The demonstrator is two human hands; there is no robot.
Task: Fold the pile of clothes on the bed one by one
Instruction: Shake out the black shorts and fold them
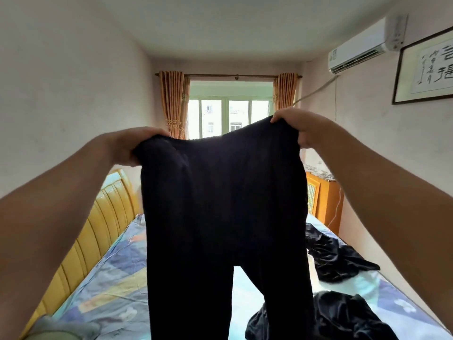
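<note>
A pair of dark navy trousers hangs in the air in front of me, waistband up and both legs dangling past the bottom of the view. My left hand grips the left end of the waistband. My right hand grips the right end, slightly higher. Two more dark garments lie crumpled on the bed: one at the right middle, another at the lower right. The trousers hide the middle of the bed.
The bed has a blue patterned sheet and a yellow headboard along its left side. A greenish cloth lies at the lower left. A wooden cabinet stands at the right wall, below an air conditioner.
</note>
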